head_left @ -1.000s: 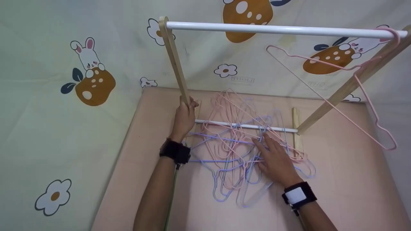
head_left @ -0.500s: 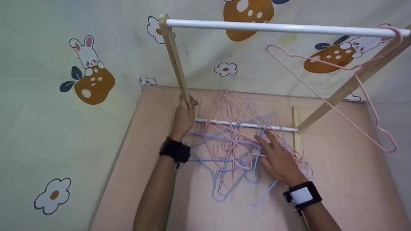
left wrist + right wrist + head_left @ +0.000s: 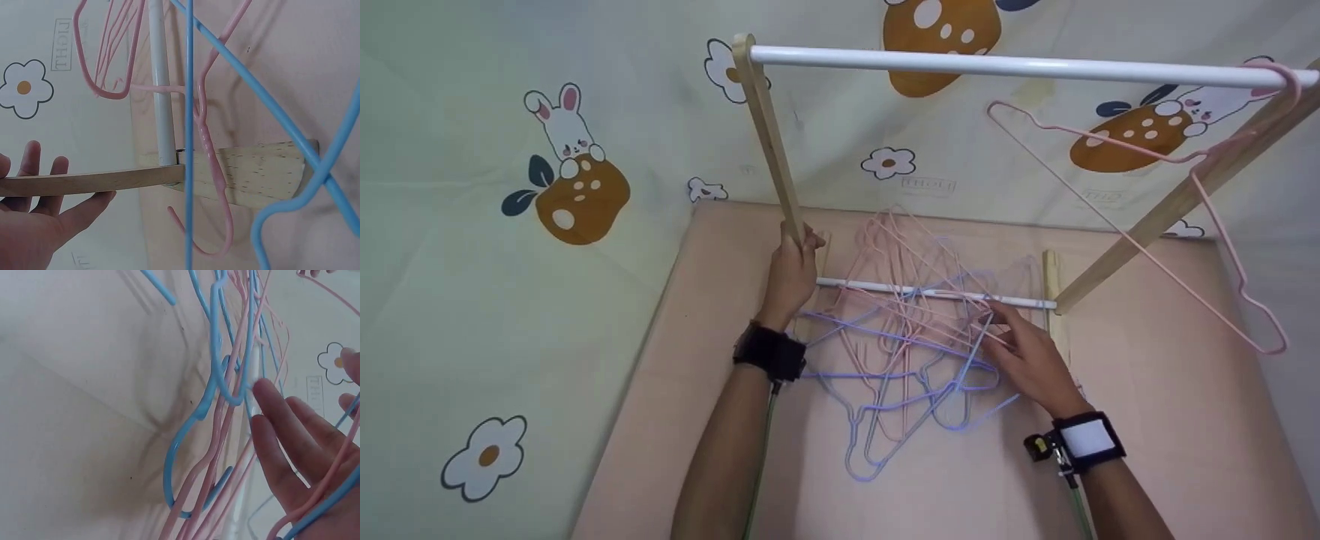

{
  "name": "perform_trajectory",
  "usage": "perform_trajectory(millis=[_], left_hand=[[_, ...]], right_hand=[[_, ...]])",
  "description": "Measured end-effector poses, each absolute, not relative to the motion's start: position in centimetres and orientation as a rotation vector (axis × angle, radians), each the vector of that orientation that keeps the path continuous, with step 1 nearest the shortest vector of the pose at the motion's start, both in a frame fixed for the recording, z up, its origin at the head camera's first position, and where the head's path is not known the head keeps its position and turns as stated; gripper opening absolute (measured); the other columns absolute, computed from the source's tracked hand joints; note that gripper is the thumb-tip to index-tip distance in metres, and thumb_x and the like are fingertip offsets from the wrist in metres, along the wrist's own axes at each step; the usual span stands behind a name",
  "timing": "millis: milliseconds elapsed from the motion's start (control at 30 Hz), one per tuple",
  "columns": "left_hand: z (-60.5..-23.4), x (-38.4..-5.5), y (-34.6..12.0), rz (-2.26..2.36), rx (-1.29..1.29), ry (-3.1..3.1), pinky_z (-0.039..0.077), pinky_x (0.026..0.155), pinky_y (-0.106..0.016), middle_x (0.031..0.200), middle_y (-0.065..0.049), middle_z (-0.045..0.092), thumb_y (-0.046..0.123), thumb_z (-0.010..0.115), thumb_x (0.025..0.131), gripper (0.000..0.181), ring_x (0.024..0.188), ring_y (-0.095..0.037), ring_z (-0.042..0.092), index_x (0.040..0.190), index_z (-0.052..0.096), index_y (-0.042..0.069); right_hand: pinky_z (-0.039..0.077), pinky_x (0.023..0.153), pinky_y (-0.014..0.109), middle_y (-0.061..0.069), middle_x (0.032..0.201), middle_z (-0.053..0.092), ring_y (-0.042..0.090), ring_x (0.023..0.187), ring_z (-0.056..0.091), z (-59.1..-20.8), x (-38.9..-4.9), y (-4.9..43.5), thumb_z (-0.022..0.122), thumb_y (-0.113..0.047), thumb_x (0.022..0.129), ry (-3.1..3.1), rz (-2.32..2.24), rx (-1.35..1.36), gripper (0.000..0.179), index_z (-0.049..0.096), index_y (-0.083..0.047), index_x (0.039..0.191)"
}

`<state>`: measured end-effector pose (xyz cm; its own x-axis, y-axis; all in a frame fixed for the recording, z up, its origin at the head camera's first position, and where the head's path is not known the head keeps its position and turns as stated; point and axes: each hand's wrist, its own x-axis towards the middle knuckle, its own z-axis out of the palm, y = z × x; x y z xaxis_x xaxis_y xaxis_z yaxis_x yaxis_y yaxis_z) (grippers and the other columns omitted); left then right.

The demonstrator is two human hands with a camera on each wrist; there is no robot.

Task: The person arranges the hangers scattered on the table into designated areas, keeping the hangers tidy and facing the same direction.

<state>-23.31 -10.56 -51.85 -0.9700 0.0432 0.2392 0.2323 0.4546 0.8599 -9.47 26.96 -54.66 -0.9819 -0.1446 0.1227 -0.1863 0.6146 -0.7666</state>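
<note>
In the head view my left hand [image 3: 791, 276] grips the left wooden post [image 3: 771, 142] of a clothes rack near its lower end, fingers wrapped behind it. In the left wrist view a pink hanger [image 3: 208, 146] and blue hangers lie beyond the post. My right hand [image 3: 1029, 361] is at the right side of a tangled heap of pink and blue wire hangers [image 3: 911, 324]. In the right wrist view its fingers [image 3: 292, 439] are extended and spread, with a pink and a blue wire crossing before the palm. One pink hanger [image 3: 1295, 84] hangs at the top bar's right end.
The rack's white top bar [image 3: 1005, 64] spans above the heap, and its white lower bar [image 3: 870, 286] runs beneath it. A sloping right post [image 3: 1159, 214] meets a wooden foot [image 3: 1057, 341]. Pink cloth [image 3: 1155, 427] covers the surface; printed fabric [image 3: 607, 315] stands around it.
My right hand has shifted right through the heap, and several hangers near it have moved. The left hand stays on the post.
</note>
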Motion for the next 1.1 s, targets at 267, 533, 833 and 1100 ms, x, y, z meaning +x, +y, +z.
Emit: perform_trajectory(millis=[267, 533, 833, 1100], left_hand=[[-51.8, -23.3, -10.5, -1.527, -0.246, -2.513, 0.055, 0.094, -0.056, 0.116, -0.020, 0.075, 0.006, 0.046, 0.118, 0.012, 0.112, -0.038, 0.072, 0.129, 0.046, 0.002], [-51.9, -23.4, -10.5, -1.521, -0.239, -2.512, 0.056, 0.094, -0.056, 0.115, -0.020, 0.076, 0.006, 0.046, 0.117, 0.013, 0.113, -0.039, 0.072, 0.129, 0.048, 0.000], [-51.9, -23.6, -10.5, -1.548, -0.277, -2.490, 0.056, 0.096, -0.053, 0.123, -0.022, 0.068, 0.001, 0.045, 0.116, 0.015, 0.112, -0.036, 0.069, 0.130, 0.049, -0.003], [-52.0, -23.5, -10.5, -1.557, -0.253, -2.500, 0.056, 0.090, -0.053, 0.116, -0.022, 0.074, 0.004, 0.045, 0.117, 0.015, 0.104, -0.036, 0.070, 0.131, 0.047, -0.002]], right_hand=[[0.057, 0.091, 0.058, 0.018, 0.130, 0.071, 0.035, 0.108, 0.073, -55.7, -10.1, 27.1, 0.076, -0.008, 0.100, -2.719, 1.164, 0.233, 0.065, 0.052, -0.009, 0.160], [0.053, 0.099, 0.063, 0.025, 0.140, 0.063, 0.044, 0.124, 0.063, -56.7, -10.0, 27.2, 0.078, -0.012, 0.093, -2.729, 0.911, 0.287, 0.078, 0.046, -0.010, 0.164], [0.055, 0.091, 0.063, 0.023, 0.147, 0.058, 0.045, 0.126, 0.058, -57.4, -9.2, 27.8, 0.077, -0.012, 0.096, -2.752, 0.741, 0.375, 0.062, 0.058, -0.003, 0.154], [0.052, 0.096, 0.061, 0.025, 0.136, 0.062, 0.048, 0.122, 0.059, -57.8, -9.5, 27.5, 0.066, -0.002, 0.094, -2.674, 0.690, 0.384, 0.046, 0.067, 0.000, 0.139]])
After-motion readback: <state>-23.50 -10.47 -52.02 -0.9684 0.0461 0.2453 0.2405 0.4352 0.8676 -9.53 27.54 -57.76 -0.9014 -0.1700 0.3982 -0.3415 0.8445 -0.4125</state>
